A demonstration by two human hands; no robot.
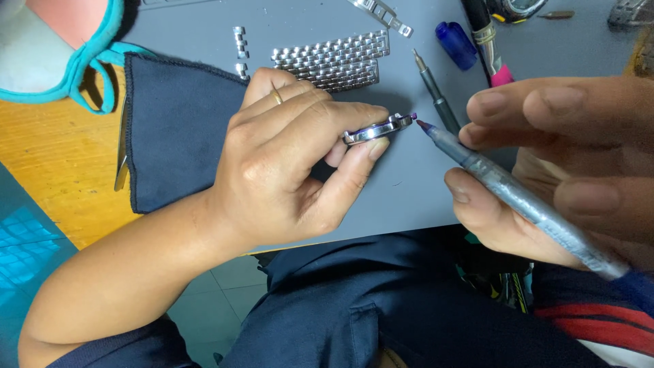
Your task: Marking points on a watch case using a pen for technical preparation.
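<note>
My left hand pinches a small silver watch case edge-on between thumb and fingers, a ring on one finger. A tiny purple tip shows at the case's right end. My right hand holds a grey pen-like tool whose purple point sits just right of the case, almost touching it. Both hands hover over a grey work mat.
On the mat lie steel watch bracelet sections, loose links, a clasp piece, a thin screwdriver, a blue cap and a pink-tipped tool. A dark cloth covers the mat's left edge, with tweezers beside it.
</note>
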